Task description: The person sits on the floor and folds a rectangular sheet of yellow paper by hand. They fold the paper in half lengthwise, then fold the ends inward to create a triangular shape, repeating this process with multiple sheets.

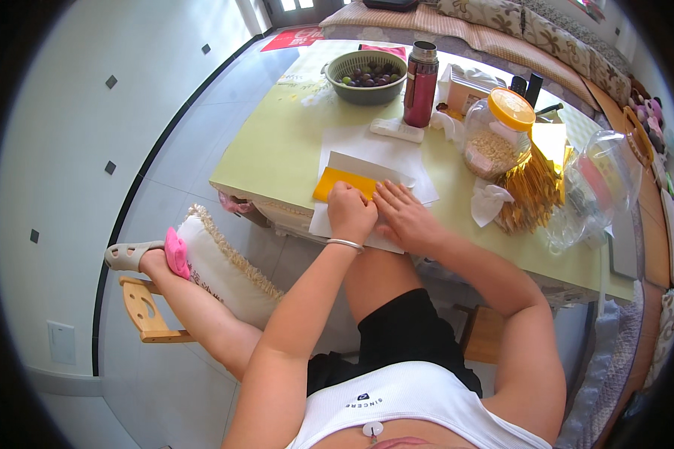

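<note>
A sheet of yellow paper [328, 182] with a pale grey-white side [367, 166] lies partly folded on white paper sheets [425, 183] at the table's near edge. My left hand [350, 215], with a silver bangle at its wrist, is closed in a fist against the yellow paper; its fingertips are hidden. Beside it, my right hand [403, 217] lies open, fingers stretched out together and flat over the right part of the paper. The hands almost touch.
Behind the paper stand a colander [367, 93] of grapes, a red flask [421, 86] and a white oblong object [397, 130]. At right are an orange-lidded jar [498, 135], a pile of gold foil paper [532, 194], a clear plastic bag [595, 187] and a crumpled tissue [490, 204].
</note>
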### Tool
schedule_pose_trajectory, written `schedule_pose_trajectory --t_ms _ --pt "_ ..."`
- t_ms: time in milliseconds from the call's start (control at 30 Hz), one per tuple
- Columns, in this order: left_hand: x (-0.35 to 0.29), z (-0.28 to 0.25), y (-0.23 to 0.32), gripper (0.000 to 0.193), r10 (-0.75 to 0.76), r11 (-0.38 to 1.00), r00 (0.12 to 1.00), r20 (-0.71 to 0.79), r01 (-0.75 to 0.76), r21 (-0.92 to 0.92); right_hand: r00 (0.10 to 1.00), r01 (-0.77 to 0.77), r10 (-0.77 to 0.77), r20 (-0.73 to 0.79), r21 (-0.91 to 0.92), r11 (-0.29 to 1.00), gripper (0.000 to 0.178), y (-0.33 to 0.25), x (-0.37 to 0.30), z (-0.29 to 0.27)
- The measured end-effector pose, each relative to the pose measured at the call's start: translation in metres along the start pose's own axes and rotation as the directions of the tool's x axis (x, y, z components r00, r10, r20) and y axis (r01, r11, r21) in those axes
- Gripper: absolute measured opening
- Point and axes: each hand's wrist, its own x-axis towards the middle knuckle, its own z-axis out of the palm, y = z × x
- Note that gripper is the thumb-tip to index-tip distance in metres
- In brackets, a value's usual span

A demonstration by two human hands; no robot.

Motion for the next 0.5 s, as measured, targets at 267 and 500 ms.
schedule_pose_trajectory --t_ms 267,500 --pt "0.0 0.0021 0.0015 0.021 0.065 0.998 0.995 -0.08 -0.064 0.025 0.998 -0.04 0.043 0.035 -0.082 0.996 0.09 -0.0021 -0.0033 0.0083" --pt "-0.0024 -0.0011 -0.0013 0.018 0.106 0.994 0.994 -0.031 -0.105 0.025 0.997 -0.06 0.063 0.046 -0.066 0.996 0.092 -0.0025 -0.0039 0.0087"
